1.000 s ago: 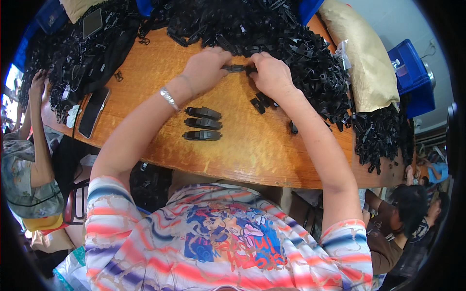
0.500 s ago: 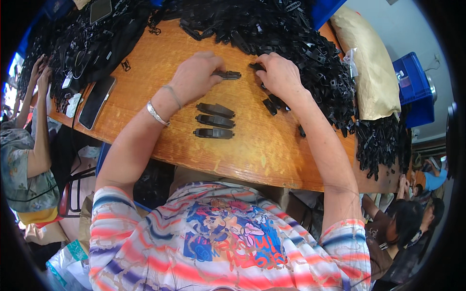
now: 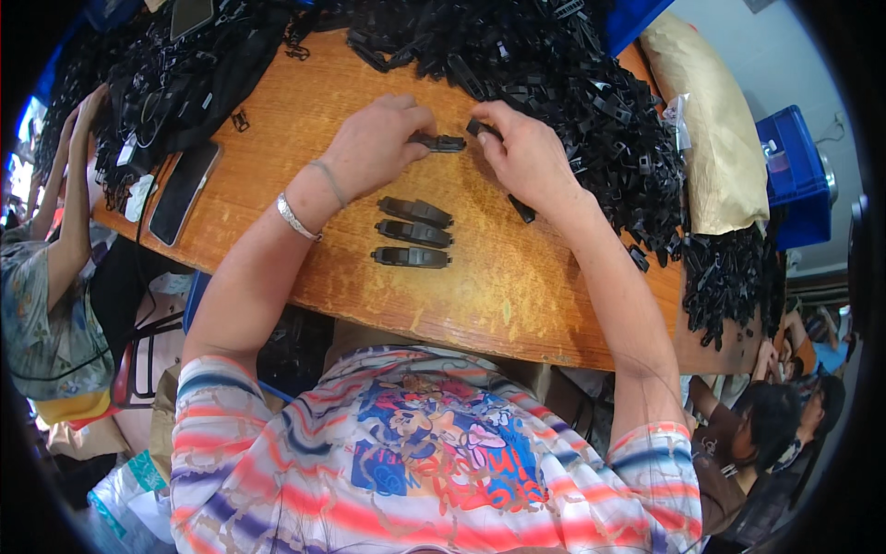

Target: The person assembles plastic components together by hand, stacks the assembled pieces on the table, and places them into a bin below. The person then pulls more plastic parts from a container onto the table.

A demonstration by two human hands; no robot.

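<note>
Pinched in my left hand (image 3: 386, 138) is a slim black plastic buckle piece (image 3: 449, 143), which lies level just over the table. My right hand (image 3: 533, 157) is closed on another short black plastic piece (image 3: 483, 128), tilted, a small gap away from the first. Below my hands, three black buckle pieces (image 3: 413, 233) lie in a neat column, one under another. A loose black piece (image 3: 522, 209) rests under my right wrist. How the two held pieces are shaped at the fingertips is partly hidden.
A big heap of black plastic pieces (image 3: 618, 138) spreads across the back and right of the wooden table (image 3: 498, 314). A phone (image 3: 185, 192) lies at left, near another heap. A tan sack (image 3: 715, 129) and blue crate (image 3: 789, 166) stand right. Another person's hands (image 3: 83, 115) are far left.
My right hand has drawn its piece slightly left, nearer the piece in my left hand. The left hand keeps its hold. Loose pieces near my right forearm appear shifted.
</note>
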